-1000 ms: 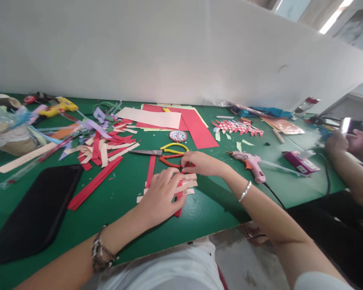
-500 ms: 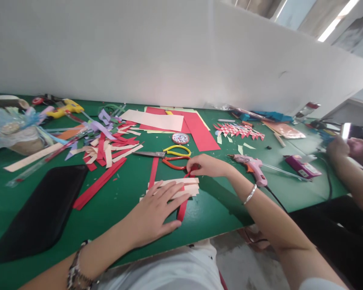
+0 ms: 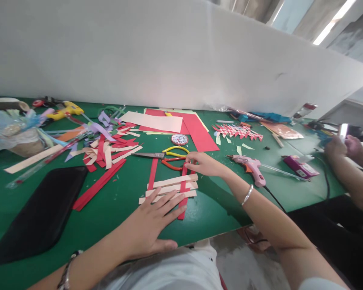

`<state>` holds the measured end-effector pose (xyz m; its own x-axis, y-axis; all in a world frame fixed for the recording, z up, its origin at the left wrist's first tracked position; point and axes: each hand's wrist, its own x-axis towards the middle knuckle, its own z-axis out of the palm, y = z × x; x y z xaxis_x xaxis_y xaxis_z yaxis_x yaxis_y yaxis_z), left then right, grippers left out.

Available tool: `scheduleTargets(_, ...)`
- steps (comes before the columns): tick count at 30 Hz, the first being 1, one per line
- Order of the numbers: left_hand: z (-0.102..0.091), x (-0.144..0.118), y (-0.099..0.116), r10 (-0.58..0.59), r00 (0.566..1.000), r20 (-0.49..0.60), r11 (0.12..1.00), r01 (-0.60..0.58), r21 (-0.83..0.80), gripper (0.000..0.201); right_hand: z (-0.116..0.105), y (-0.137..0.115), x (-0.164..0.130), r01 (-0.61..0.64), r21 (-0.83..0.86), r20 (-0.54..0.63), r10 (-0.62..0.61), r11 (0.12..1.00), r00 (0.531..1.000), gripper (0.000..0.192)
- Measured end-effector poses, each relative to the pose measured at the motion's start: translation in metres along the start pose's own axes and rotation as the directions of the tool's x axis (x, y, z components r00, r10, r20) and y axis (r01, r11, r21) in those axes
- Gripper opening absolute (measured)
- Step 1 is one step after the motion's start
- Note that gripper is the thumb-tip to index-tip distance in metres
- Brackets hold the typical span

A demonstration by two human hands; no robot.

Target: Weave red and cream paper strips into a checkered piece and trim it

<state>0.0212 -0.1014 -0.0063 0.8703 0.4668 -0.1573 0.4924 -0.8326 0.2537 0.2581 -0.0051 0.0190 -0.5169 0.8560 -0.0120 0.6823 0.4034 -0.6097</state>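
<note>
My left hand (image 3: 153, 227) lies flat with its fingers spread, the fingertips over several cream paper strips (image 3: 187, 178) placed side by side. Two red strips cross them: one red paper strip (image 3: 153, 174) on the left, partly under the hand, and another red paper strip (image 3: 182, 212) on the right. At the far end of the right one, my right hand (image 3: 204, 164) has thumb and fingers pinched together on the strip. Just beyond the strips lie scissors (image 3: 149, 155) with yellow and orange handles, close to my right fingertips.
A pink glue gun (image 3: 252, 167) and a purple box (image 3: 301, 167) lie to the right, a black pouch (image 3: 39, 213) to the left. Paper scraps (image 3: 105, 151), red sheets (image 3: 201, 135) and a woven checkered piece (image 3: 238, 131) sit farther back. Another person's hands (image 3: 335, 149) are at far right.
My left hand has slid back toward me, uncovering more of the strips, its fingers spread wider. The right red strip now lies flatter and straighter across the cream ones. My right hand has shifted slightly left.
</note>
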Motion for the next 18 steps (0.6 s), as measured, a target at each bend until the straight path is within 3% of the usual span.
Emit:
scheduleTargets(10, -0.004, 0.001, 0.001, 0.068, 0.997, -0.032, 0.998, -0.068, 0.001, 0.067, 0.001, 0.003, -0.004, 0.001, 0.019, -0.005, -0.001, 1.0, 1.0, 0.012)
scheduleTargets(18, -0.002, 0.0, 0.003, 0.028, 0.999, -0.031, 1.0, -0.028, 0.014, 0.067, 0.005, 0.012, -0.009, -0.051, 0.023, 0.001, 0.051, 0.998, 0.999, 0.015)
